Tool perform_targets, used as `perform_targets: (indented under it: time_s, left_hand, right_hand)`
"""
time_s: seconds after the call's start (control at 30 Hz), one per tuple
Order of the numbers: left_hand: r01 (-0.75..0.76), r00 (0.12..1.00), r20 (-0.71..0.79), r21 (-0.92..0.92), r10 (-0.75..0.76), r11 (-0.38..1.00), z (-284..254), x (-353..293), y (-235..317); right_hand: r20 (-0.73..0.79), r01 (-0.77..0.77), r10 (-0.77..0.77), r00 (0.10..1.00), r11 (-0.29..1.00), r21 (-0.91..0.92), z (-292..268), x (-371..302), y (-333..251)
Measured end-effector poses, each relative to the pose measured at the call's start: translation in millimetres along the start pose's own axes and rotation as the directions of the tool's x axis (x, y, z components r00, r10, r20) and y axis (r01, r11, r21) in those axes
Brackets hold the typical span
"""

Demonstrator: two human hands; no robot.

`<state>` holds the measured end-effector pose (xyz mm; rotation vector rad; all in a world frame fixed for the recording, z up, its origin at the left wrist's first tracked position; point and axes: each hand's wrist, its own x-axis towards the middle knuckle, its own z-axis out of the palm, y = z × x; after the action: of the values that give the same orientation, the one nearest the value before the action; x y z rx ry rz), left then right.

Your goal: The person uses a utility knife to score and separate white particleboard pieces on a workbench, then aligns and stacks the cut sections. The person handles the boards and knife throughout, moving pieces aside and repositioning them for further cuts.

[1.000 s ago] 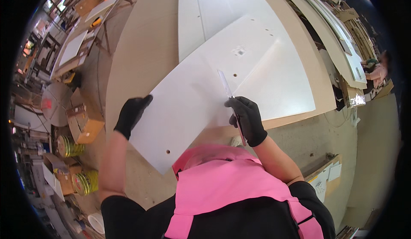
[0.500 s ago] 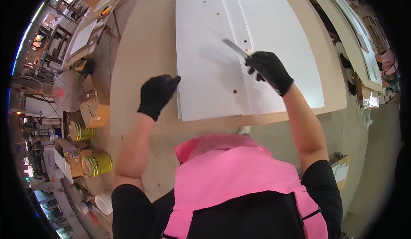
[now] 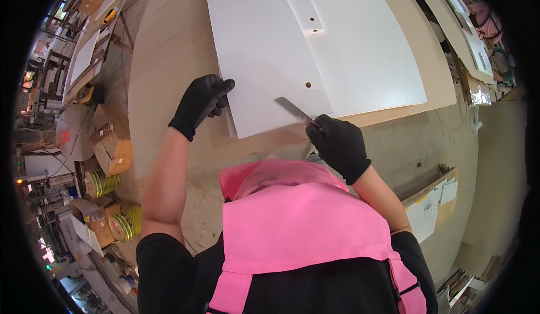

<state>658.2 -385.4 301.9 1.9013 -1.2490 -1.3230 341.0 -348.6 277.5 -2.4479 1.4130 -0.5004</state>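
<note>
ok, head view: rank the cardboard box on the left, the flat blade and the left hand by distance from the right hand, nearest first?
From the right hand:
1. Flat blade: held in it, pointing up-left over the white panel.
2. Left hand: at the panel's left edge.
3. Cardboard box: far left, beyond the left hand.

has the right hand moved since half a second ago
Yes, the right hand has drawn back, from well over the tan board to about its near edge.
</note>
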Motion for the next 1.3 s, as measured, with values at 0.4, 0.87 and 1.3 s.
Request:
perform_targets:
  time_s: [0.4,0.87,1.3]
  left_hand:
    - [-0.027,0.986,0.159,-0.172,0.055,0.985,-7.8,9.4,-10.6]
    - [-0.006,0.985,0.164,-0.258,0.049,0.966,-7.7,13.1,-14.4]
    - [-0.045,0.997,0.065,-0.013,0.046,0.999,-5.6,9.1,-5.0]
  right_hand:
    - [0.195,0.250,-0.255,0.947,0.967,0.047,30.0,4.6,-67.1]
    - [0.518,-0.449,0.073,0.852,0.610,0.653,25.0,6.8,-54.5]
    - [0.457,-0.488,0.391,0.799,-0.021,0.872,-2.2,28.8,7.0]
